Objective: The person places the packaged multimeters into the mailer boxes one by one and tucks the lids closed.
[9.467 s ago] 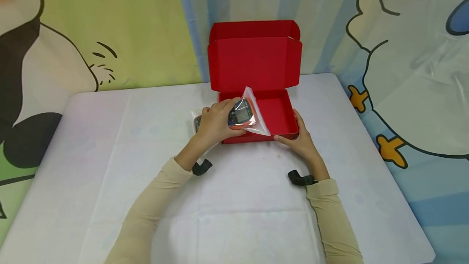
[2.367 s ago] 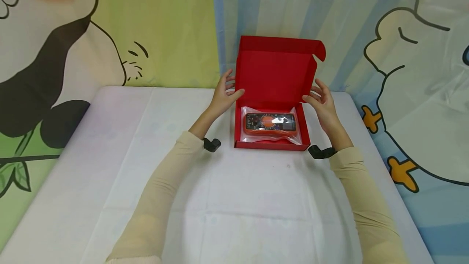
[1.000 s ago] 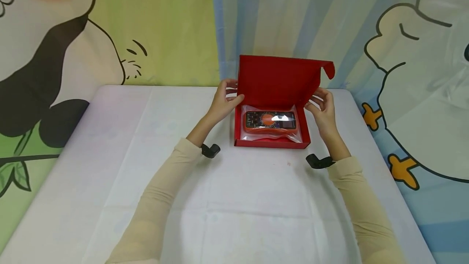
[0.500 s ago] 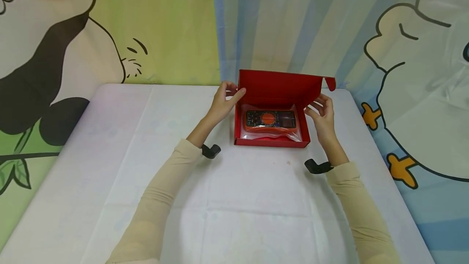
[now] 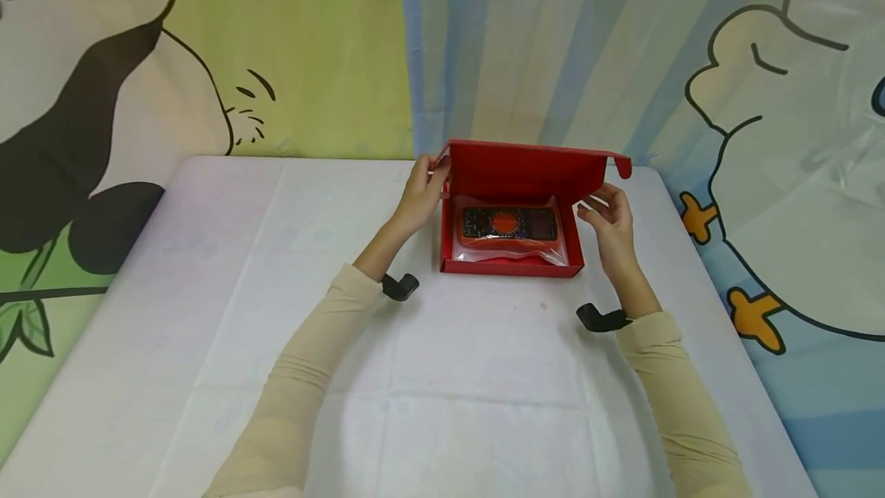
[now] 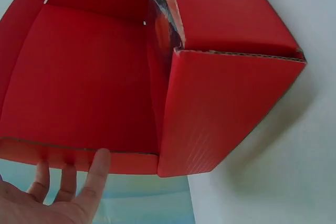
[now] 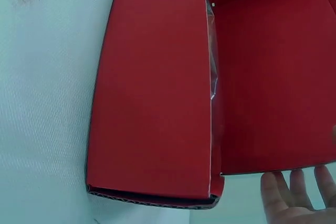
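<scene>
A red cardboard box [image 5: 512, 270] stands near the table's back edge, its hinged lid [image 5: 525, 171] leaning forward over the tray. Inside lies a multimeter [image 5: 508, 224] with an orange body, black face and round orange dial, sealed in a clear plastic bag [image 5: 560, 256]. My left hand [image 5: 418, 194] holds the lid's left side, the thumb against the side flap [image 6: 131, 162] and the other fingers beyond it. My right hand [image 5: 611, 225] touches the lid's right edge with its fingertips; in the right wrist view the fingers [image 7: 270, 190] reach up to that edge.
The white-covered table [image 5: 470, 406] runs back to a printed curtain [image 5: 325, 60] right behind the box. Black wrist mounts [image 5: 399, 287] stick out inward from both sleeves. A tuck flap [image 5: 624, 167] juts out at the lid's right front corner.
Earlier the left hand held the bagged multimeter beside the box; then it lay inside. Since then the lid has swung forward and down from near upright, the hands moving with its sides.
</scene>
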The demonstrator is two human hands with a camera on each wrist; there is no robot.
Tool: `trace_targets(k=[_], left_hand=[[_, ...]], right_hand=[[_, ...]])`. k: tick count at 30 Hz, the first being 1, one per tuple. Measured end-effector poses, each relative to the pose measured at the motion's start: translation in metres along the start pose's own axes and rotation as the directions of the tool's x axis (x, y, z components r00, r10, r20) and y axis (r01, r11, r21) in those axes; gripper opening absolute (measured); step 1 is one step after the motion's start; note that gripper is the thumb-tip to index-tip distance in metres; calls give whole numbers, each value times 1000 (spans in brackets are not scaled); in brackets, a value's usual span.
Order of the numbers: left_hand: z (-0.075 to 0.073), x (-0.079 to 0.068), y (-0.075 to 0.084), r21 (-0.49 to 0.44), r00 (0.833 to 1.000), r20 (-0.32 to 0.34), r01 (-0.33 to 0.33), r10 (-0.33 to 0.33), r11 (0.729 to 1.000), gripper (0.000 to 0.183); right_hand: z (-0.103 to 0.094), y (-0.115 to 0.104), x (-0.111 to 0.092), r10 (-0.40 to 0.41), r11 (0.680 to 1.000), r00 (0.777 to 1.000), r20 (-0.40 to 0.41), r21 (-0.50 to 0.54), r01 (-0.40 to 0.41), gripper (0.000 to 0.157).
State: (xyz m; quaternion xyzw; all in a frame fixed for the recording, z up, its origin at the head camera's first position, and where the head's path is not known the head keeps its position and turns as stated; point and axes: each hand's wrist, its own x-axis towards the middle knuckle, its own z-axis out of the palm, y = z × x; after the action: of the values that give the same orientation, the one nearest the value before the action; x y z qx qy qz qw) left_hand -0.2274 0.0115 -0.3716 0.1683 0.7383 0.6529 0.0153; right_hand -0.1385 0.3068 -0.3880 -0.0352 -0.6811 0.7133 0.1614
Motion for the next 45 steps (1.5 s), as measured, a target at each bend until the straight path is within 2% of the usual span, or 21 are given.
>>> trace_targets(k=[3,6,10,15,17,20,23,29,33,36,40,45], left_hand=[[-2,-2,-1,8,1000,6,-8,8,1000,32],[-4,-5,-4,6,999,38,-24,24,1000,33],[-7,-9,-7,-12,993,101,-64,64,998,48],[-13,-16,-6,-4,981,149,-126,125,992,72],[-14,-17,-5,-18,976,156,-152,153,988,78],[-14,-19,-4,-39,969,166,-180,184,983,81],[-14,-22,-3,-16,964,182,-194,194,981,80],[-14,-29,-2,26,958,188,-226,217,974,80],[-14,-33,-2,40,960,189,-216,205,976,80],[-14,-36,-1,57,966,192,-185,171,981,81],[-14,-42,3,90,981,149,-139,124,986,78],[-13,-48,8,112,991,80,-116,107,987,60]], right_hand=[[-2,-5,-2,-3,999,1000,4,34,3,49],[-5,-11,-3,11,989,1000,8,144,-12,49],[-9,-17,-5,44,971,999,20,235,-47,45],[-13,-22,-9,49,985,998,46,163,-56,61],[-13,-24,-9,49,988,997,52,146,-56,62],[-14,-25,-9,33,991,998,56,127,-40,59],[-15,-25,-10,-10,998,998,65,70,5,58],[-21,-25,-14,-100,989,991,88,-102,109,48],[-24,-27,-18,-113,974,989,96,-185,129,47],[-24,-29,-20,-90,975,990,107,-196,109,48],[-23,-33,-23,-35,982,993,116,-178,56,51],[-22,-35,-27,9,985,991,137,-173,15,54]])
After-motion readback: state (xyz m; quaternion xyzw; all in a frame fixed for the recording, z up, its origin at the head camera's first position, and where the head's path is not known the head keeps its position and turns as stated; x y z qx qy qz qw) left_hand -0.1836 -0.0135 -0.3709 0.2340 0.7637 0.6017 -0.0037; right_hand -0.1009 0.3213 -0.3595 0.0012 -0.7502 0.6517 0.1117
